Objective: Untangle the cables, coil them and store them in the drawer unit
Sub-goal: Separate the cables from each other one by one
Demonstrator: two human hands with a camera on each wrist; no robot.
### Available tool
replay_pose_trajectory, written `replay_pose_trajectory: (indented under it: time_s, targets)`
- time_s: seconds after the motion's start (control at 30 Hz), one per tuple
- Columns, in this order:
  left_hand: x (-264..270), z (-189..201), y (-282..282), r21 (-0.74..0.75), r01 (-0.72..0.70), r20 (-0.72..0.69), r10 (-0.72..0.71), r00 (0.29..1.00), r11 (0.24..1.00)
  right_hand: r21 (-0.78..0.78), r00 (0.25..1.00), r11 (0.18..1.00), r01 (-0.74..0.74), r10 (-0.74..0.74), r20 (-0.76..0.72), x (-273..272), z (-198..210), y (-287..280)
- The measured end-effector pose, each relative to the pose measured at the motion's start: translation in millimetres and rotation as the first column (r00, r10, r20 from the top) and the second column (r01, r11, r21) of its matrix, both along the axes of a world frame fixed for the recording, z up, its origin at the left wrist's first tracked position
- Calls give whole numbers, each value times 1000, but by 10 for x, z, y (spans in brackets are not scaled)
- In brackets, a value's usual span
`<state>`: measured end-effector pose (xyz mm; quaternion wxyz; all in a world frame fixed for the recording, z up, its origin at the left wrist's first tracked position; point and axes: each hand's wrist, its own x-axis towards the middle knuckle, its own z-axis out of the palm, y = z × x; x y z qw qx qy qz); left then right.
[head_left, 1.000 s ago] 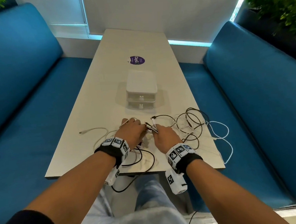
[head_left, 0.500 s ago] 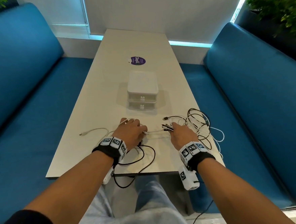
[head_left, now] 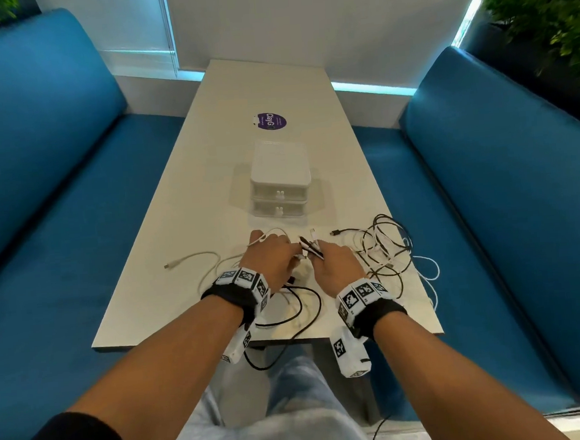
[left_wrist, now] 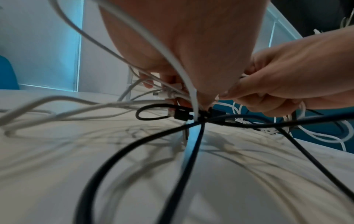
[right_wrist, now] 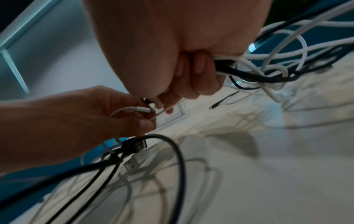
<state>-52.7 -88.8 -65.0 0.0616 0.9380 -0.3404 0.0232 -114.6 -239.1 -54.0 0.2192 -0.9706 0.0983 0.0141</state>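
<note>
The fingers of the right hand (head_left: 333, 268) are curled tight around a bunch of black and white cables (right_wrist: 249, 72). A few cable ends (head_left: 312, 245) stick up out of the top of its fist. The left hand (head_left: 270, 259) sits just beside it, almost touching. Its thumb and fingers (right_wrist: 145, 125) pinch a thin white cable (right_wrist: 134, 109) close to its plug. A black plug (right_wrist: 136, 145) hangs just under that thumb.

Out past the right hand's fingers, on the far right side, lies a messy pile of looped cables (head_left: 390, 247), black and white mixed up. Some white loops (head_left: 429, 272) hang over the edge of the table (head_left: 272, 83). Out past the left hand, a white cable (head_left: 188, 261) runs off to the left with its plug lying flat. Below both wrists, black loops (head_left: 298, 308) lie on the table and one drops over the near edge.

Straight ahead of the fingers stands the white drawer unit (head_left: 279, 179), well apart from them. Both of its drawers are closed. Farther away is a round purple sticker (head_left: 269, 121). Blue benches (head_left: 57, 201) run along both sides.
</note>
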Motion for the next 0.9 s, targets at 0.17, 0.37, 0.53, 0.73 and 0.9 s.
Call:
replay_pose_trajectory:
  time_s: [0.17, 0.37, 0.53, 0.73, 0.9]
  targets:
    - [28, 17, 114, -5, 23, -23, -23, 999, 1000, 6, 998, 1000, 0, 0, -60, 44, -6, -36]
    - [44, 52, 222, -126, -13, -137, -5, 991, 992, -84, 997, 994, 69, -71, -23, 48, 44, -123]
    - [34, 125, 234, -158, -63, -205, 30, 978, 985, 11, 994, 994, 106, -106, 4, 59, 76, -102]
    - [-9, 104, 137, -307, -97, -325, -9, 946, 947, 78, 997, 994, 83, -83, 3, 42, 87, -57]
    - [-61, 99, 31, -202, -98, -201, 57, 978, 974, 134, 996, 988, 78, -84, 40, 85, 126, -16]
